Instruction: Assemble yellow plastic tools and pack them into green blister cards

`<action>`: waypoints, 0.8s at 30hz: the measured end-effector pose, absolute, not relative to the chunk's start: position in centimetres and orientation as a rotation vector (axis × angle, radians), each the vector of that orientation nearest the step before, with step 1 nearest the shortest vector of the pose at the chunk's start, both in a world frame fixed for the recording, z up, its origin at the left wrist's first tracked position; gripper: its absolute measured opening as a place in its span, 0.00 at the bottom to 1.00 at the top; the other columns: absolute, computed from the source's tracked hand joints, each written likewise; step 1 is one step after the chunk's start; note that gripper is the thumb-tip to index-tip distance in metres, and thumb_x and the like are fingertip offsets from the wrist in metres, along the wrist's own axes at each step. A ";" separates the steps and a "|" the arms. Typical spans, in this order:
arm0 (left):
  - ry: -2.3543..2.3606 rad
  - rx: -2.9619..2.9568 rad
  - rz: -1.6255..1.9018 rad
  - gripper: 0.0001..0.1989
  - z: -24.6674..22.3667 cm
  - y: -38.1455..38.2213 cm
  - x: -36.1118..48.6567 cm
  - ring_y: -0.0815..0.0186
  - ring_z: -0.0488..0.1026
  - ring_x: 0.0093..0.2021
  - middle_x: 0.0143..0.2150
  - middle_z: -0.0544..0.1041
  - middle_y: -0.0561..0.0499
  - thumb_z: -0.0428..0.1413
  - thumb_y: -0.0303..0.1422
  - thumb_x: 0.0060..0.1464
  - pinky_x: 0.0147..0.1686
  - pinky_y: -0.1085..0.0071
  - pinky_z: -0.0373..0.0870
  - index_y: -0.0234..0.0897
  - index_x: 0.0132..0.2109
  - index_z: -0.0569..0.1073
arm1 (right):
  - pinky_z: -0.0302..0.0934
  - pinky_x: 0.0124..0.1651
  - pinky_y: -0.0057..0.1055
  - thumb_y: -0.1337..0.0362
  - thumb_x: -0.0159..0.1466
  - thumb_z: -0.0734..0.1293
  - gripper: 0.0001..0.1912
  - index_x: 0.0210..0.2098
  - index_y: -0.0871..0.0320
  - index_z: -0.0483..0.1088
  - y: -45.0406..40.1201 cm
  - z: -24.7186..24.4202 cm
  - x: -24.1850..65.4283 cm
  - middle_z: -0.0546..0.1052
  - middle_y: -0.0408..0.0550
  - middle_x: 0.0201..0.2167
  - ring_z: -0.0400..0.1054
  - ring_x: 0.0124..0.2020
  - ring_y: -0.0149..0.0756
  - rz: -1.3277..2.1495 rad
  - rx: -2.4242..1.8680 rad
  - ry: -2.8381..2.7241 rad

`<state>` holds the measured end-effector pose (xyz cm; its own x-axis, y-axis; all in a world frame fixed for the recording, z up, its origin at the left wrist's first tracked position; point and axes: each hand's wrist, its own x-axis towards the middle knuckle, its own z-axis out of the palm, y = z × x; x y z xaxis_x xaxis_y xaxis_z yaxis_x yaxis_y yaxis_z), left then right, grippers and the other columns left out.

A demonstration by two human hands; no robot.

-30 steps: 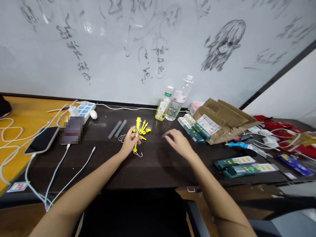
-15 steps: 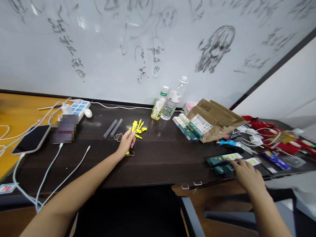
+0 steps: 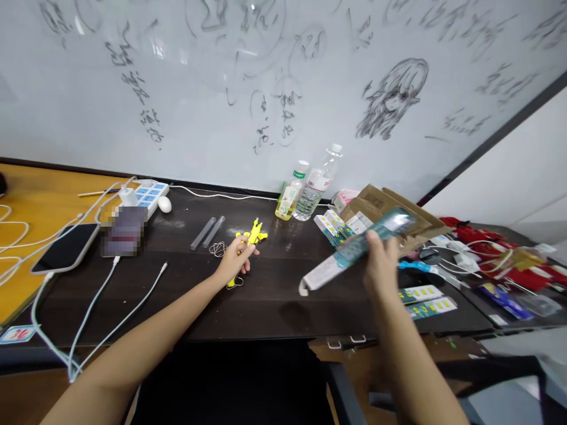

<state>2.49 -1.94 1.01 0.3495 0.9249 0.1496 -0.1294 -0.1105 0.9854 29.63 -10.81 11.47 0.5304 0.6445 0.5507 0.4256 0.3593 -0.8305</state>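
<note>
fingers point(image 3: 376, 242) gripping green pack point(image 3: 354, 251) | long axis tilted, white end lower-left

Two bottles point(image 3: 305, 192), two clear tubes point(image 3: 207, 232), one phone point(image 3: 66, 248).

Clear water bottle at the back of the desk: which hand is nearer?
Right. The right hand, raised and gripping a long green package, is just right of and in front of the clear water bottle. The left hand holds yellow parts farther off, to the bottle's left.
</note>
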 end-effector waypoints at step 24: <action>0.832 1.786 1.114 0.18 1.9 -1.9 1.8 0.68 0.73 0.38 0.36 0.74 0.52 0.56 0.31 0.48 0.43 0.69 0.67 0.38 0.45 0.60 | 0.69 0.36 0.32 0.56 0.60 0.66 0.15 0.38 0.53 0.55 -1.5 0.8 22.8 0.71 0.38 0.30 0.69 0.31 0.29 1.251 -1.031 -0.383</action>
